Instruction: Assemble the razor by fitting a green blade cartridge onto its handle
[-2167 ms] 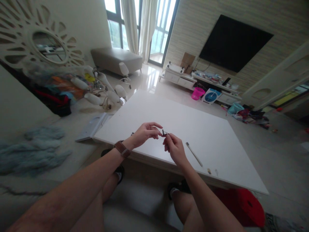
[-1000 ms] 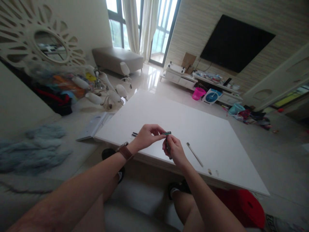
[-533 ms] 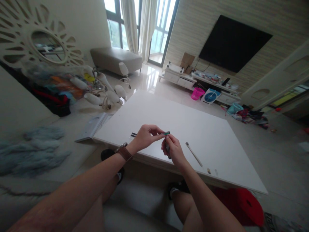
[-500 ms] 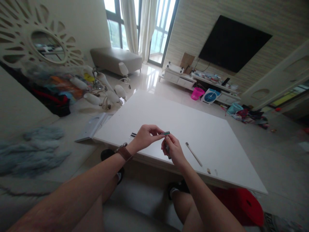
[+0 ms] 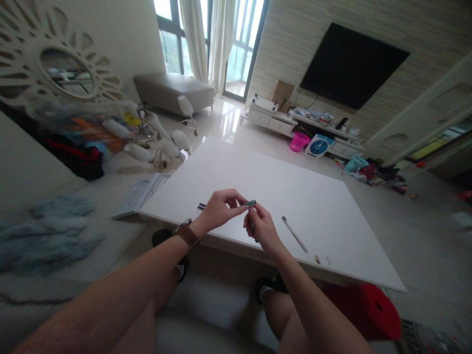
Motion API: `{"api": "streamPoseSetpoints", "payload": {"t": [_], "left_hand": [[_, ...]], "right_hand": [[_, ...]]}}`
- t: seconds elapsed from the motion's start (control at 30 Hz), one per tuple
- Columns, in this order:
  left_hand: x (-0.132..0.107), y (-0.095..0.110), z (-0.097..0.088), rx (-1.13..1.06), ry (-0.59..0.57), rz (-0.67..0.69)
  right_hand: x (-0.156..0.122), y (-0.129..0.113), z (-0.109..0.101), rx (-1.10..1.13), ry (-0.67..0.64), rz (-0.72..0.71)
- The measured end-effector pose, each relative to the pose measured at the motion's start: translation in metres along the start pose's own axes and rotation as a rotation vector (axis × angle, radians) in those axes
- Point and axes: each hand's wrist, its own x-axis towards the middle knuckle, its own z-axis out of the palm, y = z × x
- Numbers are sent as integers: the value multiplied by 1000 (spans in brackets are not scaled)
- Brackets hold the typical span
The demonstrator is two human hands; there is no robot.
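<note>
Over the near edge of a white table (image 5: 265, 177), my left hand (image 5: 218, 210) pinches one end of a small dark green bar-shaped part (image 5: 250, 202) between thumb and forefinger. My right hand (image 5: 261, 228) is closed round a thin dark tool whose tip meets that part; most of the tool is hidden in the fist. A brown watch strap sits on my left wrist. A slim pale stick (image 5: 294, 234) lies on the table just right of my right hand.
A small dark piece (image 5: 201, 206) lies on the table left of my hands, and two tiny bits (image 5: 317, 258) rest near the front edge. A chandelier (image 5: 155, 140) lies on the floor at left; a red stool (image 5: 368, 309) stands under the table's right corner.
The small part, earlier a short piece held between both hands' fingertips, now sticks out level from my left pinch, with my right hand closed just below it. The view has drifted slightly.
</note>
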Motion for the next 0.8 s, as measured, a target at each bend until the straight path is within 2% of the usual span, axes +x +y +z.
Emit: {"api": "streamPoseSetpoints", "payload": {"t": [0.27, 0.43, 0.6, 0.7, 0.8], "left_hand": [[2, -4, 0, -10, -9, 29], [3, -5, 0, 13, -8, 27], [1, -1, 1, 120, 116, 181], [-2, -1, 2, 209, 116, 279], [-4, -4, 5, 244, 96, 291]], "right_hand": [[1, 4, -2, -69, 21, -44], [0, 2, 0, -63, 22, -25], [0, 3, 1, -30, 26, -22], [2, 6, 0, -37, 47, -33], [3, 9, -1, -45, 68, -57]]}}
